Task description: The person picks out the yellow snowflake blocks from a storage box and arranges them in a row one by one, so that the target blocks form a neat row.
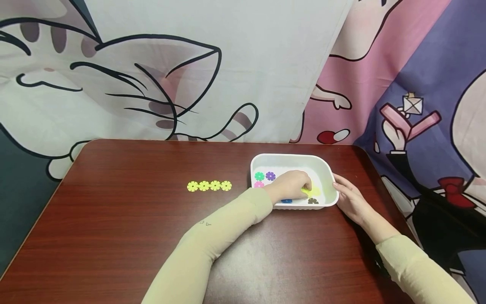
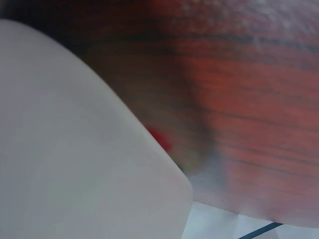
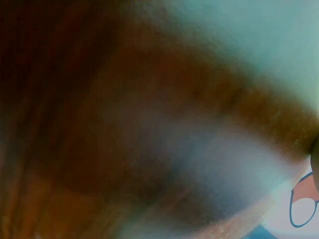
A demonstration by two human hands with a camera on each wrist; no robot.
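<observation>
A white tray [image 1: 292, 207] sits on the table with small flower-shaped discs in it. My left hand [image 1: 292, 184] reaches down into it, and its fingertips pinch a yellow flower-shaped disc [image 1: 306, 192]. Along the tray's left side are a green disc [image 1: 259, 176], a purple disc [image 1: 270, 176] and a pink disc [image 1: 259, 184]. A blue disc [image 1: 286, 201] and a dark brown disc [image 1: 313, 201] lie near the front wall. At the right end, my right hand [image 1: 353, 200] holds the tray's rim between thumb and fingers. Both wrist views are blurred, and neither shows its hand's fingers.
Left of the tray, several yellow flower-shaped discs [image 1: 209, 185] form a straight row on the brown table [image 1: 125, 228]. Behind the table's back edge hangs a cloth printed with cartoon figures [image 1: 265, 76].
</observation>
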